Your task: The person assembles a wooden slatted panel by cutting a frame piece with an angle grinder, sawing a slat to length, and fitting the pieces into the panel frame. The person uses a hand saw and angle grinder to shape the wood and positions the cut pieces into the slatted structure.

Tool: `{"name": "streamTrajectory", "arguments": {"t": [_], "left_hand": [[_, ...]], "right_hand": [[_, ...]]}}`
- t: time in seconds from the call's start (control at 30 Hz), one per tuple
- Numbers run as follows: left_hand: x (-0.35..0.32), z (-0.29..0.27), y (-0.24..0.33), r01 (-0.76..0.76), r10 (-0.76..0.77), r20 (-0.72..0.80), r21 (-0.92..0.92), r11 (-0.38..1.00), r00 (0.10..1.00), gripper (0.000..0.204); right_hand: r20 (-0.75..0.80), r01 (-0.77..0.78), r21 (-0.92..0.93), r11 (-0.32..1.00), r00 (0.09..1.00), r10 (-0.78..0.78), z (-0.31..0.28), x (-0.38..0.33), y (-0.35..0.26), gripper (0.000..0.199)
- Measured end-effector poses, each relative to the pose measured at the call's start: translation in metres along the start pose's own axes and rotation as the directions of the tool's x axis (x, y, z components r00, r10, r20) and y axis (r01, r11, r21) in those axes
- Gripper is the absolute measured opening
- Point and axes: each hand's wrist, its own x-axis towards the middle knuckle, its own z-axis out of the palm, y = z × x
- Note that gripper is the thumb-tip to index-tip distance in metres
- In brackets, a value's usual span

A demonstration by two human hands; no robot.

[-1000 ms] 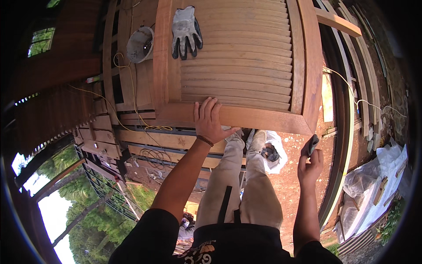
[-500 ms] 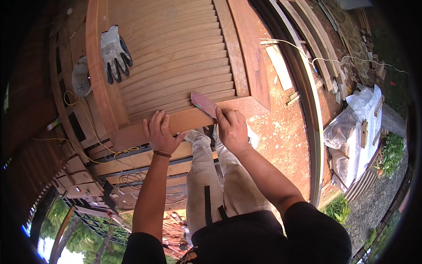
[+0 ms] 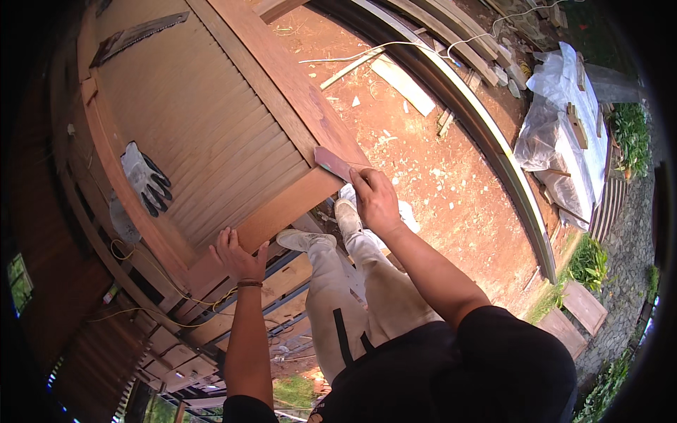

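Note:
A louvered wooden panel [image 3: 233,127] with a reddish frame lies in front of me. My right hand [image 3: 379,203] pinches a flat, pinkish-brown strip of sandpaper [image 3: 331,163] between thumb and fingers. The strip's far end rests over the near right corner of the frame, where the near rail [image 3: 289,208] meets the long right-hand side piece [image 3: 310,99]. My left hand [image 3: 240,255] lies on the near rail toward its left end, fingers spread over the edge and holding nothing.
A grey and black work glove [image 3: 146,180] lies at the panel's left side, and a handsaw [image 3: 141,35] lies farther up. Yellow cord [image 3: 204,303] trails at the left. Right of the panel are a curved dark metal beam [image 3: 486,137], stacked boards and a plastic-wrapped pile [image 3: 557,141].
My view has turned, so the panel sits tilted and the handsaw shows. The sandpaper has gone rightward along the near rail to the corner. My left hand stays on the rail.

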Motion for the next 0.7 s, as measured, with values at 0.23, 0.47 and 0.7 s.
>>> {"name": "streamTrajectory", "arguments": {"t": [0.23,0.47,0.7], "left_hand": [[0.001,-0.001,-0.005,-0.011,0.012,0.099,-0.010,1.000,0.995,0.072],[-0.002,-0.007,-0.014,-0.018,0.024,0.142,-0.042,0.999,0.990,0.069],[0.002,-0.005,-0.014,-0.064,0.067,0.145,-0.023,0.998,0.987,0.068]], "right_hand": [[0.182,-0.548,0.799,0.250,0.616,0.767,-0.001,-0.029,0.030,0.016],[0.349,-0.601,0.654,0.460,0.778,0.522,0.002,-0.037,0.029,0.017],[0.179,-0.589,0.753,0.295,0.614,0.769,0.036,-0.005,0.017,0.017]]}}
